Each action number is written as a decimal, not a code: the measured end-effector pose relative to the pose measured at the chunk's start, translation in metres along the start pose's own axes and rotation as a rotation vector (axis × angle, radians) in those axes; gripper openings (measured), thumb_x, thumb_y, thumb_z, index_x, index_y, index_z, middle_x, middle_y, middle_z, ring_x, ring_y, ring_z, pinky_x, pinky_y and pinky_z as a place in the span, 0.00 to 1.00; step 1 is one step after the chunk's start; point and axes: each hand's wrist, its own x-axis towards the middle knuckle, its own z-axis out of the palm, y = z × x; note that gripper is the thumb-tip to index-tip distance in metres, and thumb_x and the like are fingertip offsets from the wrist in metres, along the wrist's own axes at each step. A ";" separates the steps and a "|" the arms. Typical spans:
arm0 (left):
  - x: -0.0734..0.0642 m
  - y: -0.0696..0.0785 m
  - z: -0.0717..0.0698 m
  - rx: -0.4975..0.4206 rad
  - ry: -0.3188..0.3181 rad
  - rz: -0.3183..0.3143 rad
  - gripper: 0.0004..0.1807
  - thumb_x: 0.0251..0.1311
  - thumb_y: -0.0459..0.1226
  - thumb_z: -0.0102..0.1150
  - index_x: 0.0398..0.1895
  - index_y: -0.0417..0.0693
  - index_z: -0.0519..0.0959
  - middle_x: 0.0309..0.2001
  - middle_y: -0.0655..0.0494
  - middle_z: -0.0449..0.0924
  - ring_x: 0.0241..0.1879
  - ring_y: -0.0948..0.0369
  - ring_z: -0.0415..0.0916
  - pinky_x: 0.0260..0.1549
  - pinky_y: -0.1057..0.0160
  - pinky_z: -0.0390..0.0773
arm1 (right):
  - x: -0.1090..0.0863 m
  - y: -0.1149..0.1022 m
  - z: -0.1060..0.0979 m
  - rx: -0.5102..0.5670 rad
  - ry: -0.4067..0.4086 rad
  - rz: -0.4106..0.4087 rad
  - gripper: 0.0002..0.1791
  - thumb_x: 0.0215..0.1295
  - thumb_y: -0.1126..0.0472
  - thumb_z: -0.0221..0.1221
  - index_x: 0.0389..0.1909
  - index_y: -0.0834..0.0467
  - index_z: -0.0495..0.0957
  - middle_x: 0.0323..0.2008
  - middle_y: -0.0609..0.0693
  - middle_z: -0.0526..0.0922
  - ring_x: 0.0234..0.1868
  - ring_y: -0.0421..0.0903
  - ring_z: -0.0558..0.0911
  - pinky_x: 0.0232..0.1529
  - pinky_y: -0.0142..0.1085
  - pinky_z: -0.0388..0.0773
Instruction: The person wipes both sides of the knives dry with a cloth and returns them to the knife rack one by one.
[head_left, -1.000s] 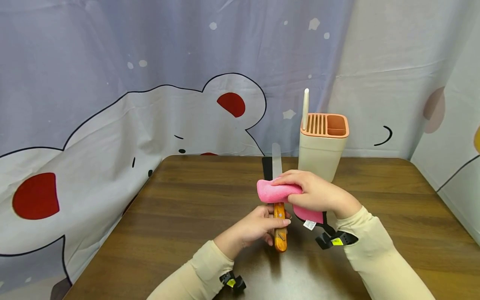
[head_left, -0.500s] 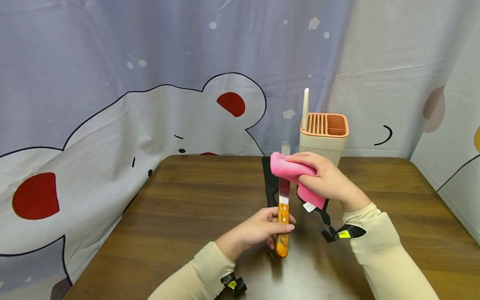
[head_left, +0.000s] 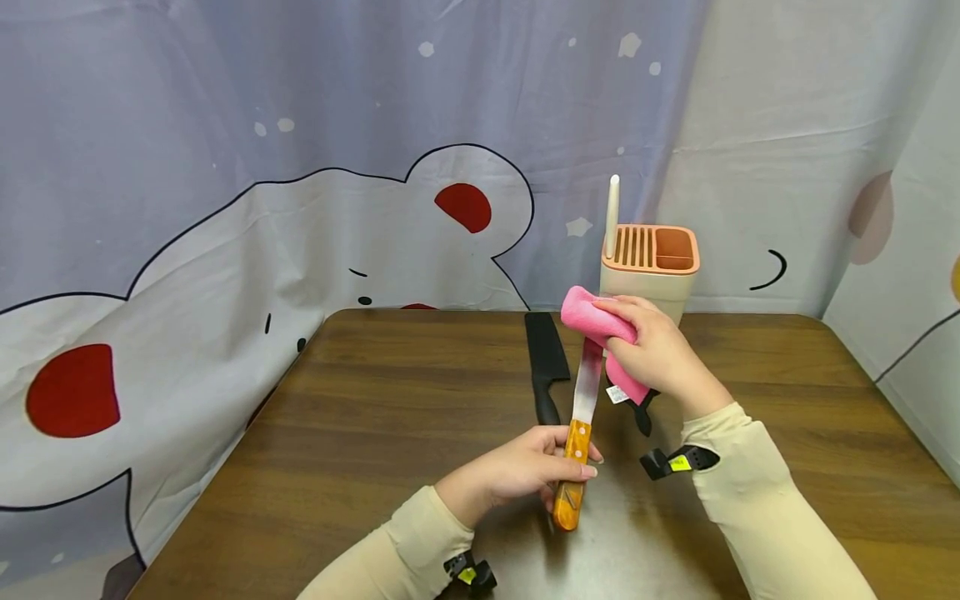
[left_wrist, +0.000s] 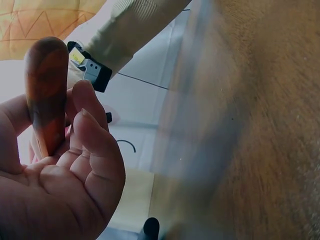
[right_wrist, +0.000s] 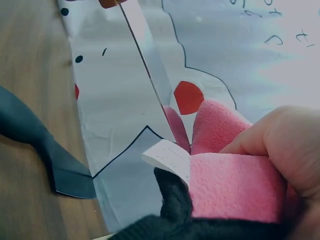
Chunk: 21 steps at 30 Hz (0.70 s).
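My left hand grips the orange wooden handle of an icing spatula, its long metal blade slanting up and away to the right. The dark end of the handle sticks up from the curled fingers in the left wrist view. With my right hand I pinch a folded pink cloth around the far part of the blade, hiding its tip. A white label and a black strip hang from the cloth in the right wrist view.
A black cleaver lies on the brown wooden table, just left of the spatula blade. Behind the cloth stands a cream knife block with an orange slotted top and a white handle upright in it. A patterned curtain hangs behind.
The cloth has slid along the blade from near the handle toward the tip, baring the lower blade. The spatula has tilted right and shifted slightly nearer; more of the cleaver shows.
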 end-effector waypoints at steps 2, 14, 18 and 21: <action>0.000 0.000 0.000 0.001 0.005 -0.002 0.21 0.69 0.36 0.60 0.60 0.31 0.74 0.31 0.59 0.78 0.27 0.65 0.78 0.17 0.68 0.78 | 0.000 0.000 0.001 -0.003 -0.028 -0.004 0.28 0.65 0.64 0.58 0.68 0.54 0.76 0.68 0.62 0.74 0.66 0.60 0.74 0.62 0.58 0.74; 0.003 -0.001 -0.002 -0.071 0.049 -0.019 0.16 0.69 0.35 0.59 0.57 0.38 0.77 0.33 0.58 0.80 0.26 0.64 0.78 0.15 0.69 0.76 | -0.003 -0.006 0.007 0.028 -0.154 -0.070 0.27 0.64 0.65 0.59 0.66 0.51 0.79 0.65 0.58 0.79 0.62 0.57 0.78 0.58 0.53 0.77; 0.004 -0.003 -0.003 -0.100 0.081 -0.013 0.16 0.70 0.36 0.58 0.57 0.39 0.76 0.32 0.56 0.80 0.24 0.63 0.78 0.16 0.69 0.76 | -0.004 -0.010 0.012 0.036 -0.172 -0.127 0.27 0.64 0.65 0.60 0.65 0.50 0.80 0.63 0.56 0.81 0.58 0.55 0.80 0.54 0.49 0.78; 0.004 -0.003 -0.004 -0.115 0.100 -0.004 0.17 0.70 0.36 0.57 0.58 0.38 0.74 0.30 0.56 0.80 0.23 0.64 0.78 0.16 0.69 0.75 | -0.004 -0.014 0.015 0.050 -0.175 -0.179 0.26 0.63 0.66 0.60 0.63 0.50 0.81 0.62 0.54 0.82 0.58 0.53 0.81 0.55 0.47 0.78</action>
